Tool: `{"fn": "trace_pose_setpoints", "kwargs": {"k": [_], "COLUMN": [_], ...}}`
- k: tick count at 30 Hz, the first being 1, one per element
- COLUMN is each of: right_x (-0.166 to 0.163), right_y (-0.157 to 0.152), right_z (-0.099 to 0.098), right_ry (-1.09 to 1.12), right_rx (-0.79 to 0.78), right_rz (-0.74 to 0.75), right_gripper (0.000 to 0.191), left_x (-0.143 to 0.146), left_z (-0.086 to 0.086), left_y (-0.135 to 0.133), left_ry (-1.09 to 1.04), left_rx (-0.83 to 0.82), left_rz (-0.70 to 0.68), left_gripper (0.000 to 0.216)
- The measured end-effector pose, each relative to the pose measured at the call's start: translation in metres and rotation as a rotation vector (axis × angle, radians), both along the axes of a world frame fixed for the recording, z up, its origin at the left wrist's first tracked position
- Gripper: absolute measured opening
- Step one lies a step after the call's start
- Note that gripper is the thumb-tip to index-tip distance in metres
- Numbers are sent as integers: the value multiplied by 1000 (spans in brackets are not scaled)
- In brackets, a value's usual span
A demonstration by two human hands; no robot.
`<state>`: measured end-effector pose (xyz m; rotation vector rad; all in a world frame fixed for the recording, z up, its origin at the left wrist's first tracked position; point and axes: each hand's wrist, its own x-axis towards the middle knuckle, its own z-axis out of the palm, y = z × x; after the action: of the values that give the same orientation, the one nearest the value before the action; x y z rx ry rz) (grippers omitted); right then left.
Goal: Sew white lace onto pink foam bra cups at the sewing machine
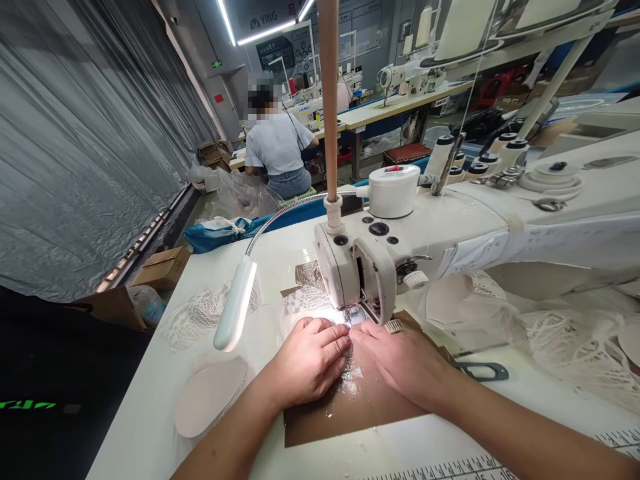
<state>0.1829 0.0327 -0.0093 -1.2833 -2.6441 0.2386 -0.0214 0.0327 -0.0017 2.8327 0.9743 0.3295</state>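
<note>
My left hand (311, 360) lies on the work with its fingers stretched close together, pressing down just left of the needle area. My right hand (403, 360) rests palm down on the other side, fingers extended towards the presser foot. Under both hands is a shiny brown sheet (345, 421) on the machine bed. White lace (306, 301) shows beyond my left fingertips, beside the presser foot (351, 317). The white sewing machine (336, 263) stands over the work. My fingertips hide much of the material near the needle.
Left on the table are lace pieces (193, 317), an oval beige cup (210, 397) and a lamp (236, 307). More lace (570, 350) and a dark-handled tool (485, 371) lie right. A ruler scale (460, 468) runs along the front. Another person (280, 143) sits ahead.
</note>
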Motion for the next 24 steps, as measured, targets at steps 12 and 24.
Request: {"fn": "trace_pose_setpoints", "kwargs": {"k": [12, 24], "right_x": [0, 6], "right_y": [1, -1], "right_z": [-7, -4], "right_ry": [-14, 19], "right_rx": [24, 2], "right_rz": [-24, 101], "right_gripper": [43, 39], "left_x": [6, -1], "left_z": [0, -3], "left_y": [-2, 3], "left_ry": [2, 26], "left_rx": [17, 23], "left_rz": [70, 8], "left_gripper": [34, 22]}}
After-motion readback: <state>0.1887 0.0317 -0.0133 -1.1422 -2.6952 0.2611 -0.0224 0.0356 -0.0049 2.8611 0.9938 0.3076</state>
